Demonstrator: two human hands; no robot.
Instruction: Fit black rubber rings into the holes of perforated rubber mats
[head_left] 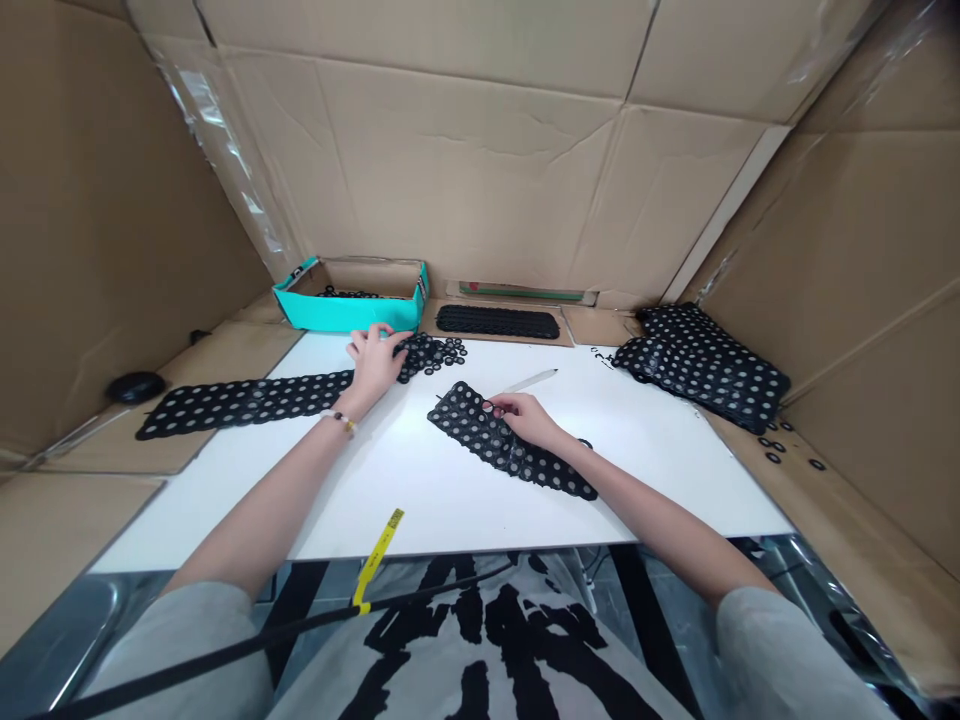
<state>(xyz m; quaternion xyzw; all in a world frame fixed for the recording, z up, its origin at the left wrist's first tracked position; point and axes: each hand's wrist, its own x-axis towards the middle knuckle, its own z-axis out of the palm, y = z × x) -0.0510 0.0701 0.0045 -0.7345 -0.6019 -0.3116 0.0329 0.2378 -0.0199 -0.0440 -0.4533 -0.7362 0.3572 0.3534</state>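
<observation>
My left hand [375, 365] reaches over the right end of a long strip of black rings [255, 402], fingers spread and bent. Its fingertips are at the edge of a pile of loose black rings [427, 352]; I see nothing held in them. My right hand [529, 418] pinches at the upper edge of a shorter strip of black rings [480, 432], which lies slanted on the white board [465, 525]. A ring shows at these fingertips; whether it is loose or part of the strip, I cannot tell. My right forearm covers the strip's lower right end.
A turquoise box [345, 312] holding black rings stands at the back left. Behind the board lies a black ribbed block [498, 321]. A pen [534, 380] lies mid-board. Folded ring sheets [709, 365] are piled at right. Cardboard walls [465, 170] enclose the back and sides.
</observation>
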